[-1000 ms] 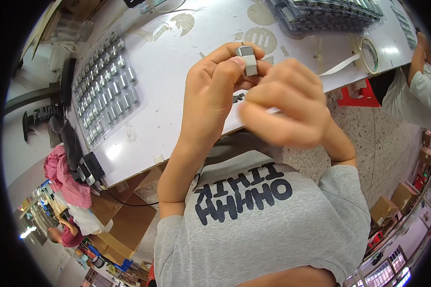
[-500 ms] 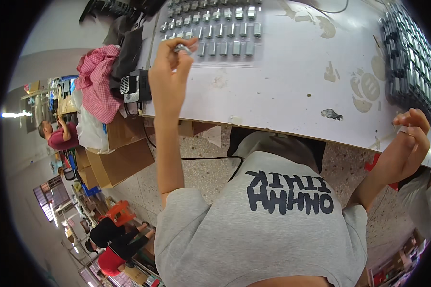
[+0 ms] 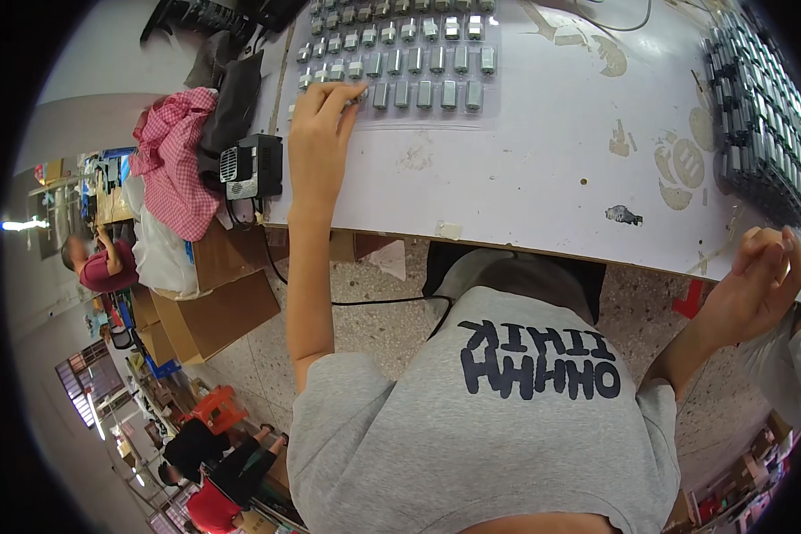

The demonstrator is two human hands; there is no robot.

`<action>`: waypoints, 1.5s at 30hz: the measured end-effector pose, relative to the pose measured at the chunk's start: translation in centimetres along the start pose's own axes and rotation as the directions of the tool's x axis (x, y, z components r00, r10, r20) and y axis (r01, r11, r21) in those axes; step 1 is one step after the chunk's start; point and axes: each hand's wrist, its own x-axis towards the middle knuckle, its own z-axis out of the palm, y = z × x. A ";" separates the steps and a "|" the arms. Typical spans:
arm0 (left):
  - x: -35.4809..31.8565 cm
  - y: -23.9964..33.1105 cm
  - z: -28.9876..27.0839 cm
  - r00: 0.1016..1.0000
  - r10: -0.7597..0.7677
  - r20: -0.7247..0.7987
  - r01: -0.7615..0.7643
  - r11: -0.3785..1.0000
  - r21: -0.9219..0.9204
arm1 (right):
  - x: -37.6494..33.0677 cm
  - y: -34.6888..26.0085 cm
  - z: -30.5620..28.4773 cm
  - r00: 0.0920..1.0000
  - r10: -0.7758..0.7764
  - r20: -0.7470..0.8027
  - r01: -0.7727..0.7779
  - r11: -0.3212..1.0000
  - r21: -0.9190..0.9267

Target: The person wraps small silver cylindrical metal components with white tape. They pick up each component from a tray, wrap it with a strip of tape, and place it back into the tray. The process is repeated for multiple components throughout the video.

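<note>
At the near left corner of a clear plastic tray (image 3: 436,122), my left hand (image 3: 320,125) reaches in with its fingertips closed together. Between them is a small silver metal cylinder (image 3: 362,95), mostly covered by the fingers, at the left end of the nearest row. Several like cylinders (image 3: 424,94) lie in rows in the tray's pockets, some with pale ends. My right hand (image 3: 761,280) hovers by the table's right front edge, beneath a tall stack of filled trays (image 3: 761,125). Its fingers are curled in toward the thumb; whatever they may hold is hidden.
The white table (image 3: 525,178) has worn patches and stains. Left of my left forearm stands a small black boxy device (image 3: 252,166) with a cable. Beyond it are a checked cloth (image 3: 173,156) and a cardboard box (image 3: 218,307). Other people are further off at left.
My left hand has lowered the silver cylinder to the tray's nearest row, and its fingers now point down over it. My right hand has turned slightly, its fingers still curled.
</note>
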 end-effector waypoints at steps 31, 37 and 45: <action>5.2 -1.4 1.9 0.982 -0.090 0.165 0.035 0.950 0.311 | 0.5 -1.4 1.0 0.908 0.370 0.197 -0.381 0.925 0.017; 5.0 0.7 1.8 0.992 0.045 0.115 -0.106 0.788 0.606 | 0.2 -0.7 0.5 0.919 0.320 0.229 -0.350 0.931 0.107; 5.4 -1.0 2.5 0.988 -0.060 0.140 -0.012 0.885 0.464 | -0.1 -0.7 0.7 0.934 0.302 0.191 -0.334 0.928 0.167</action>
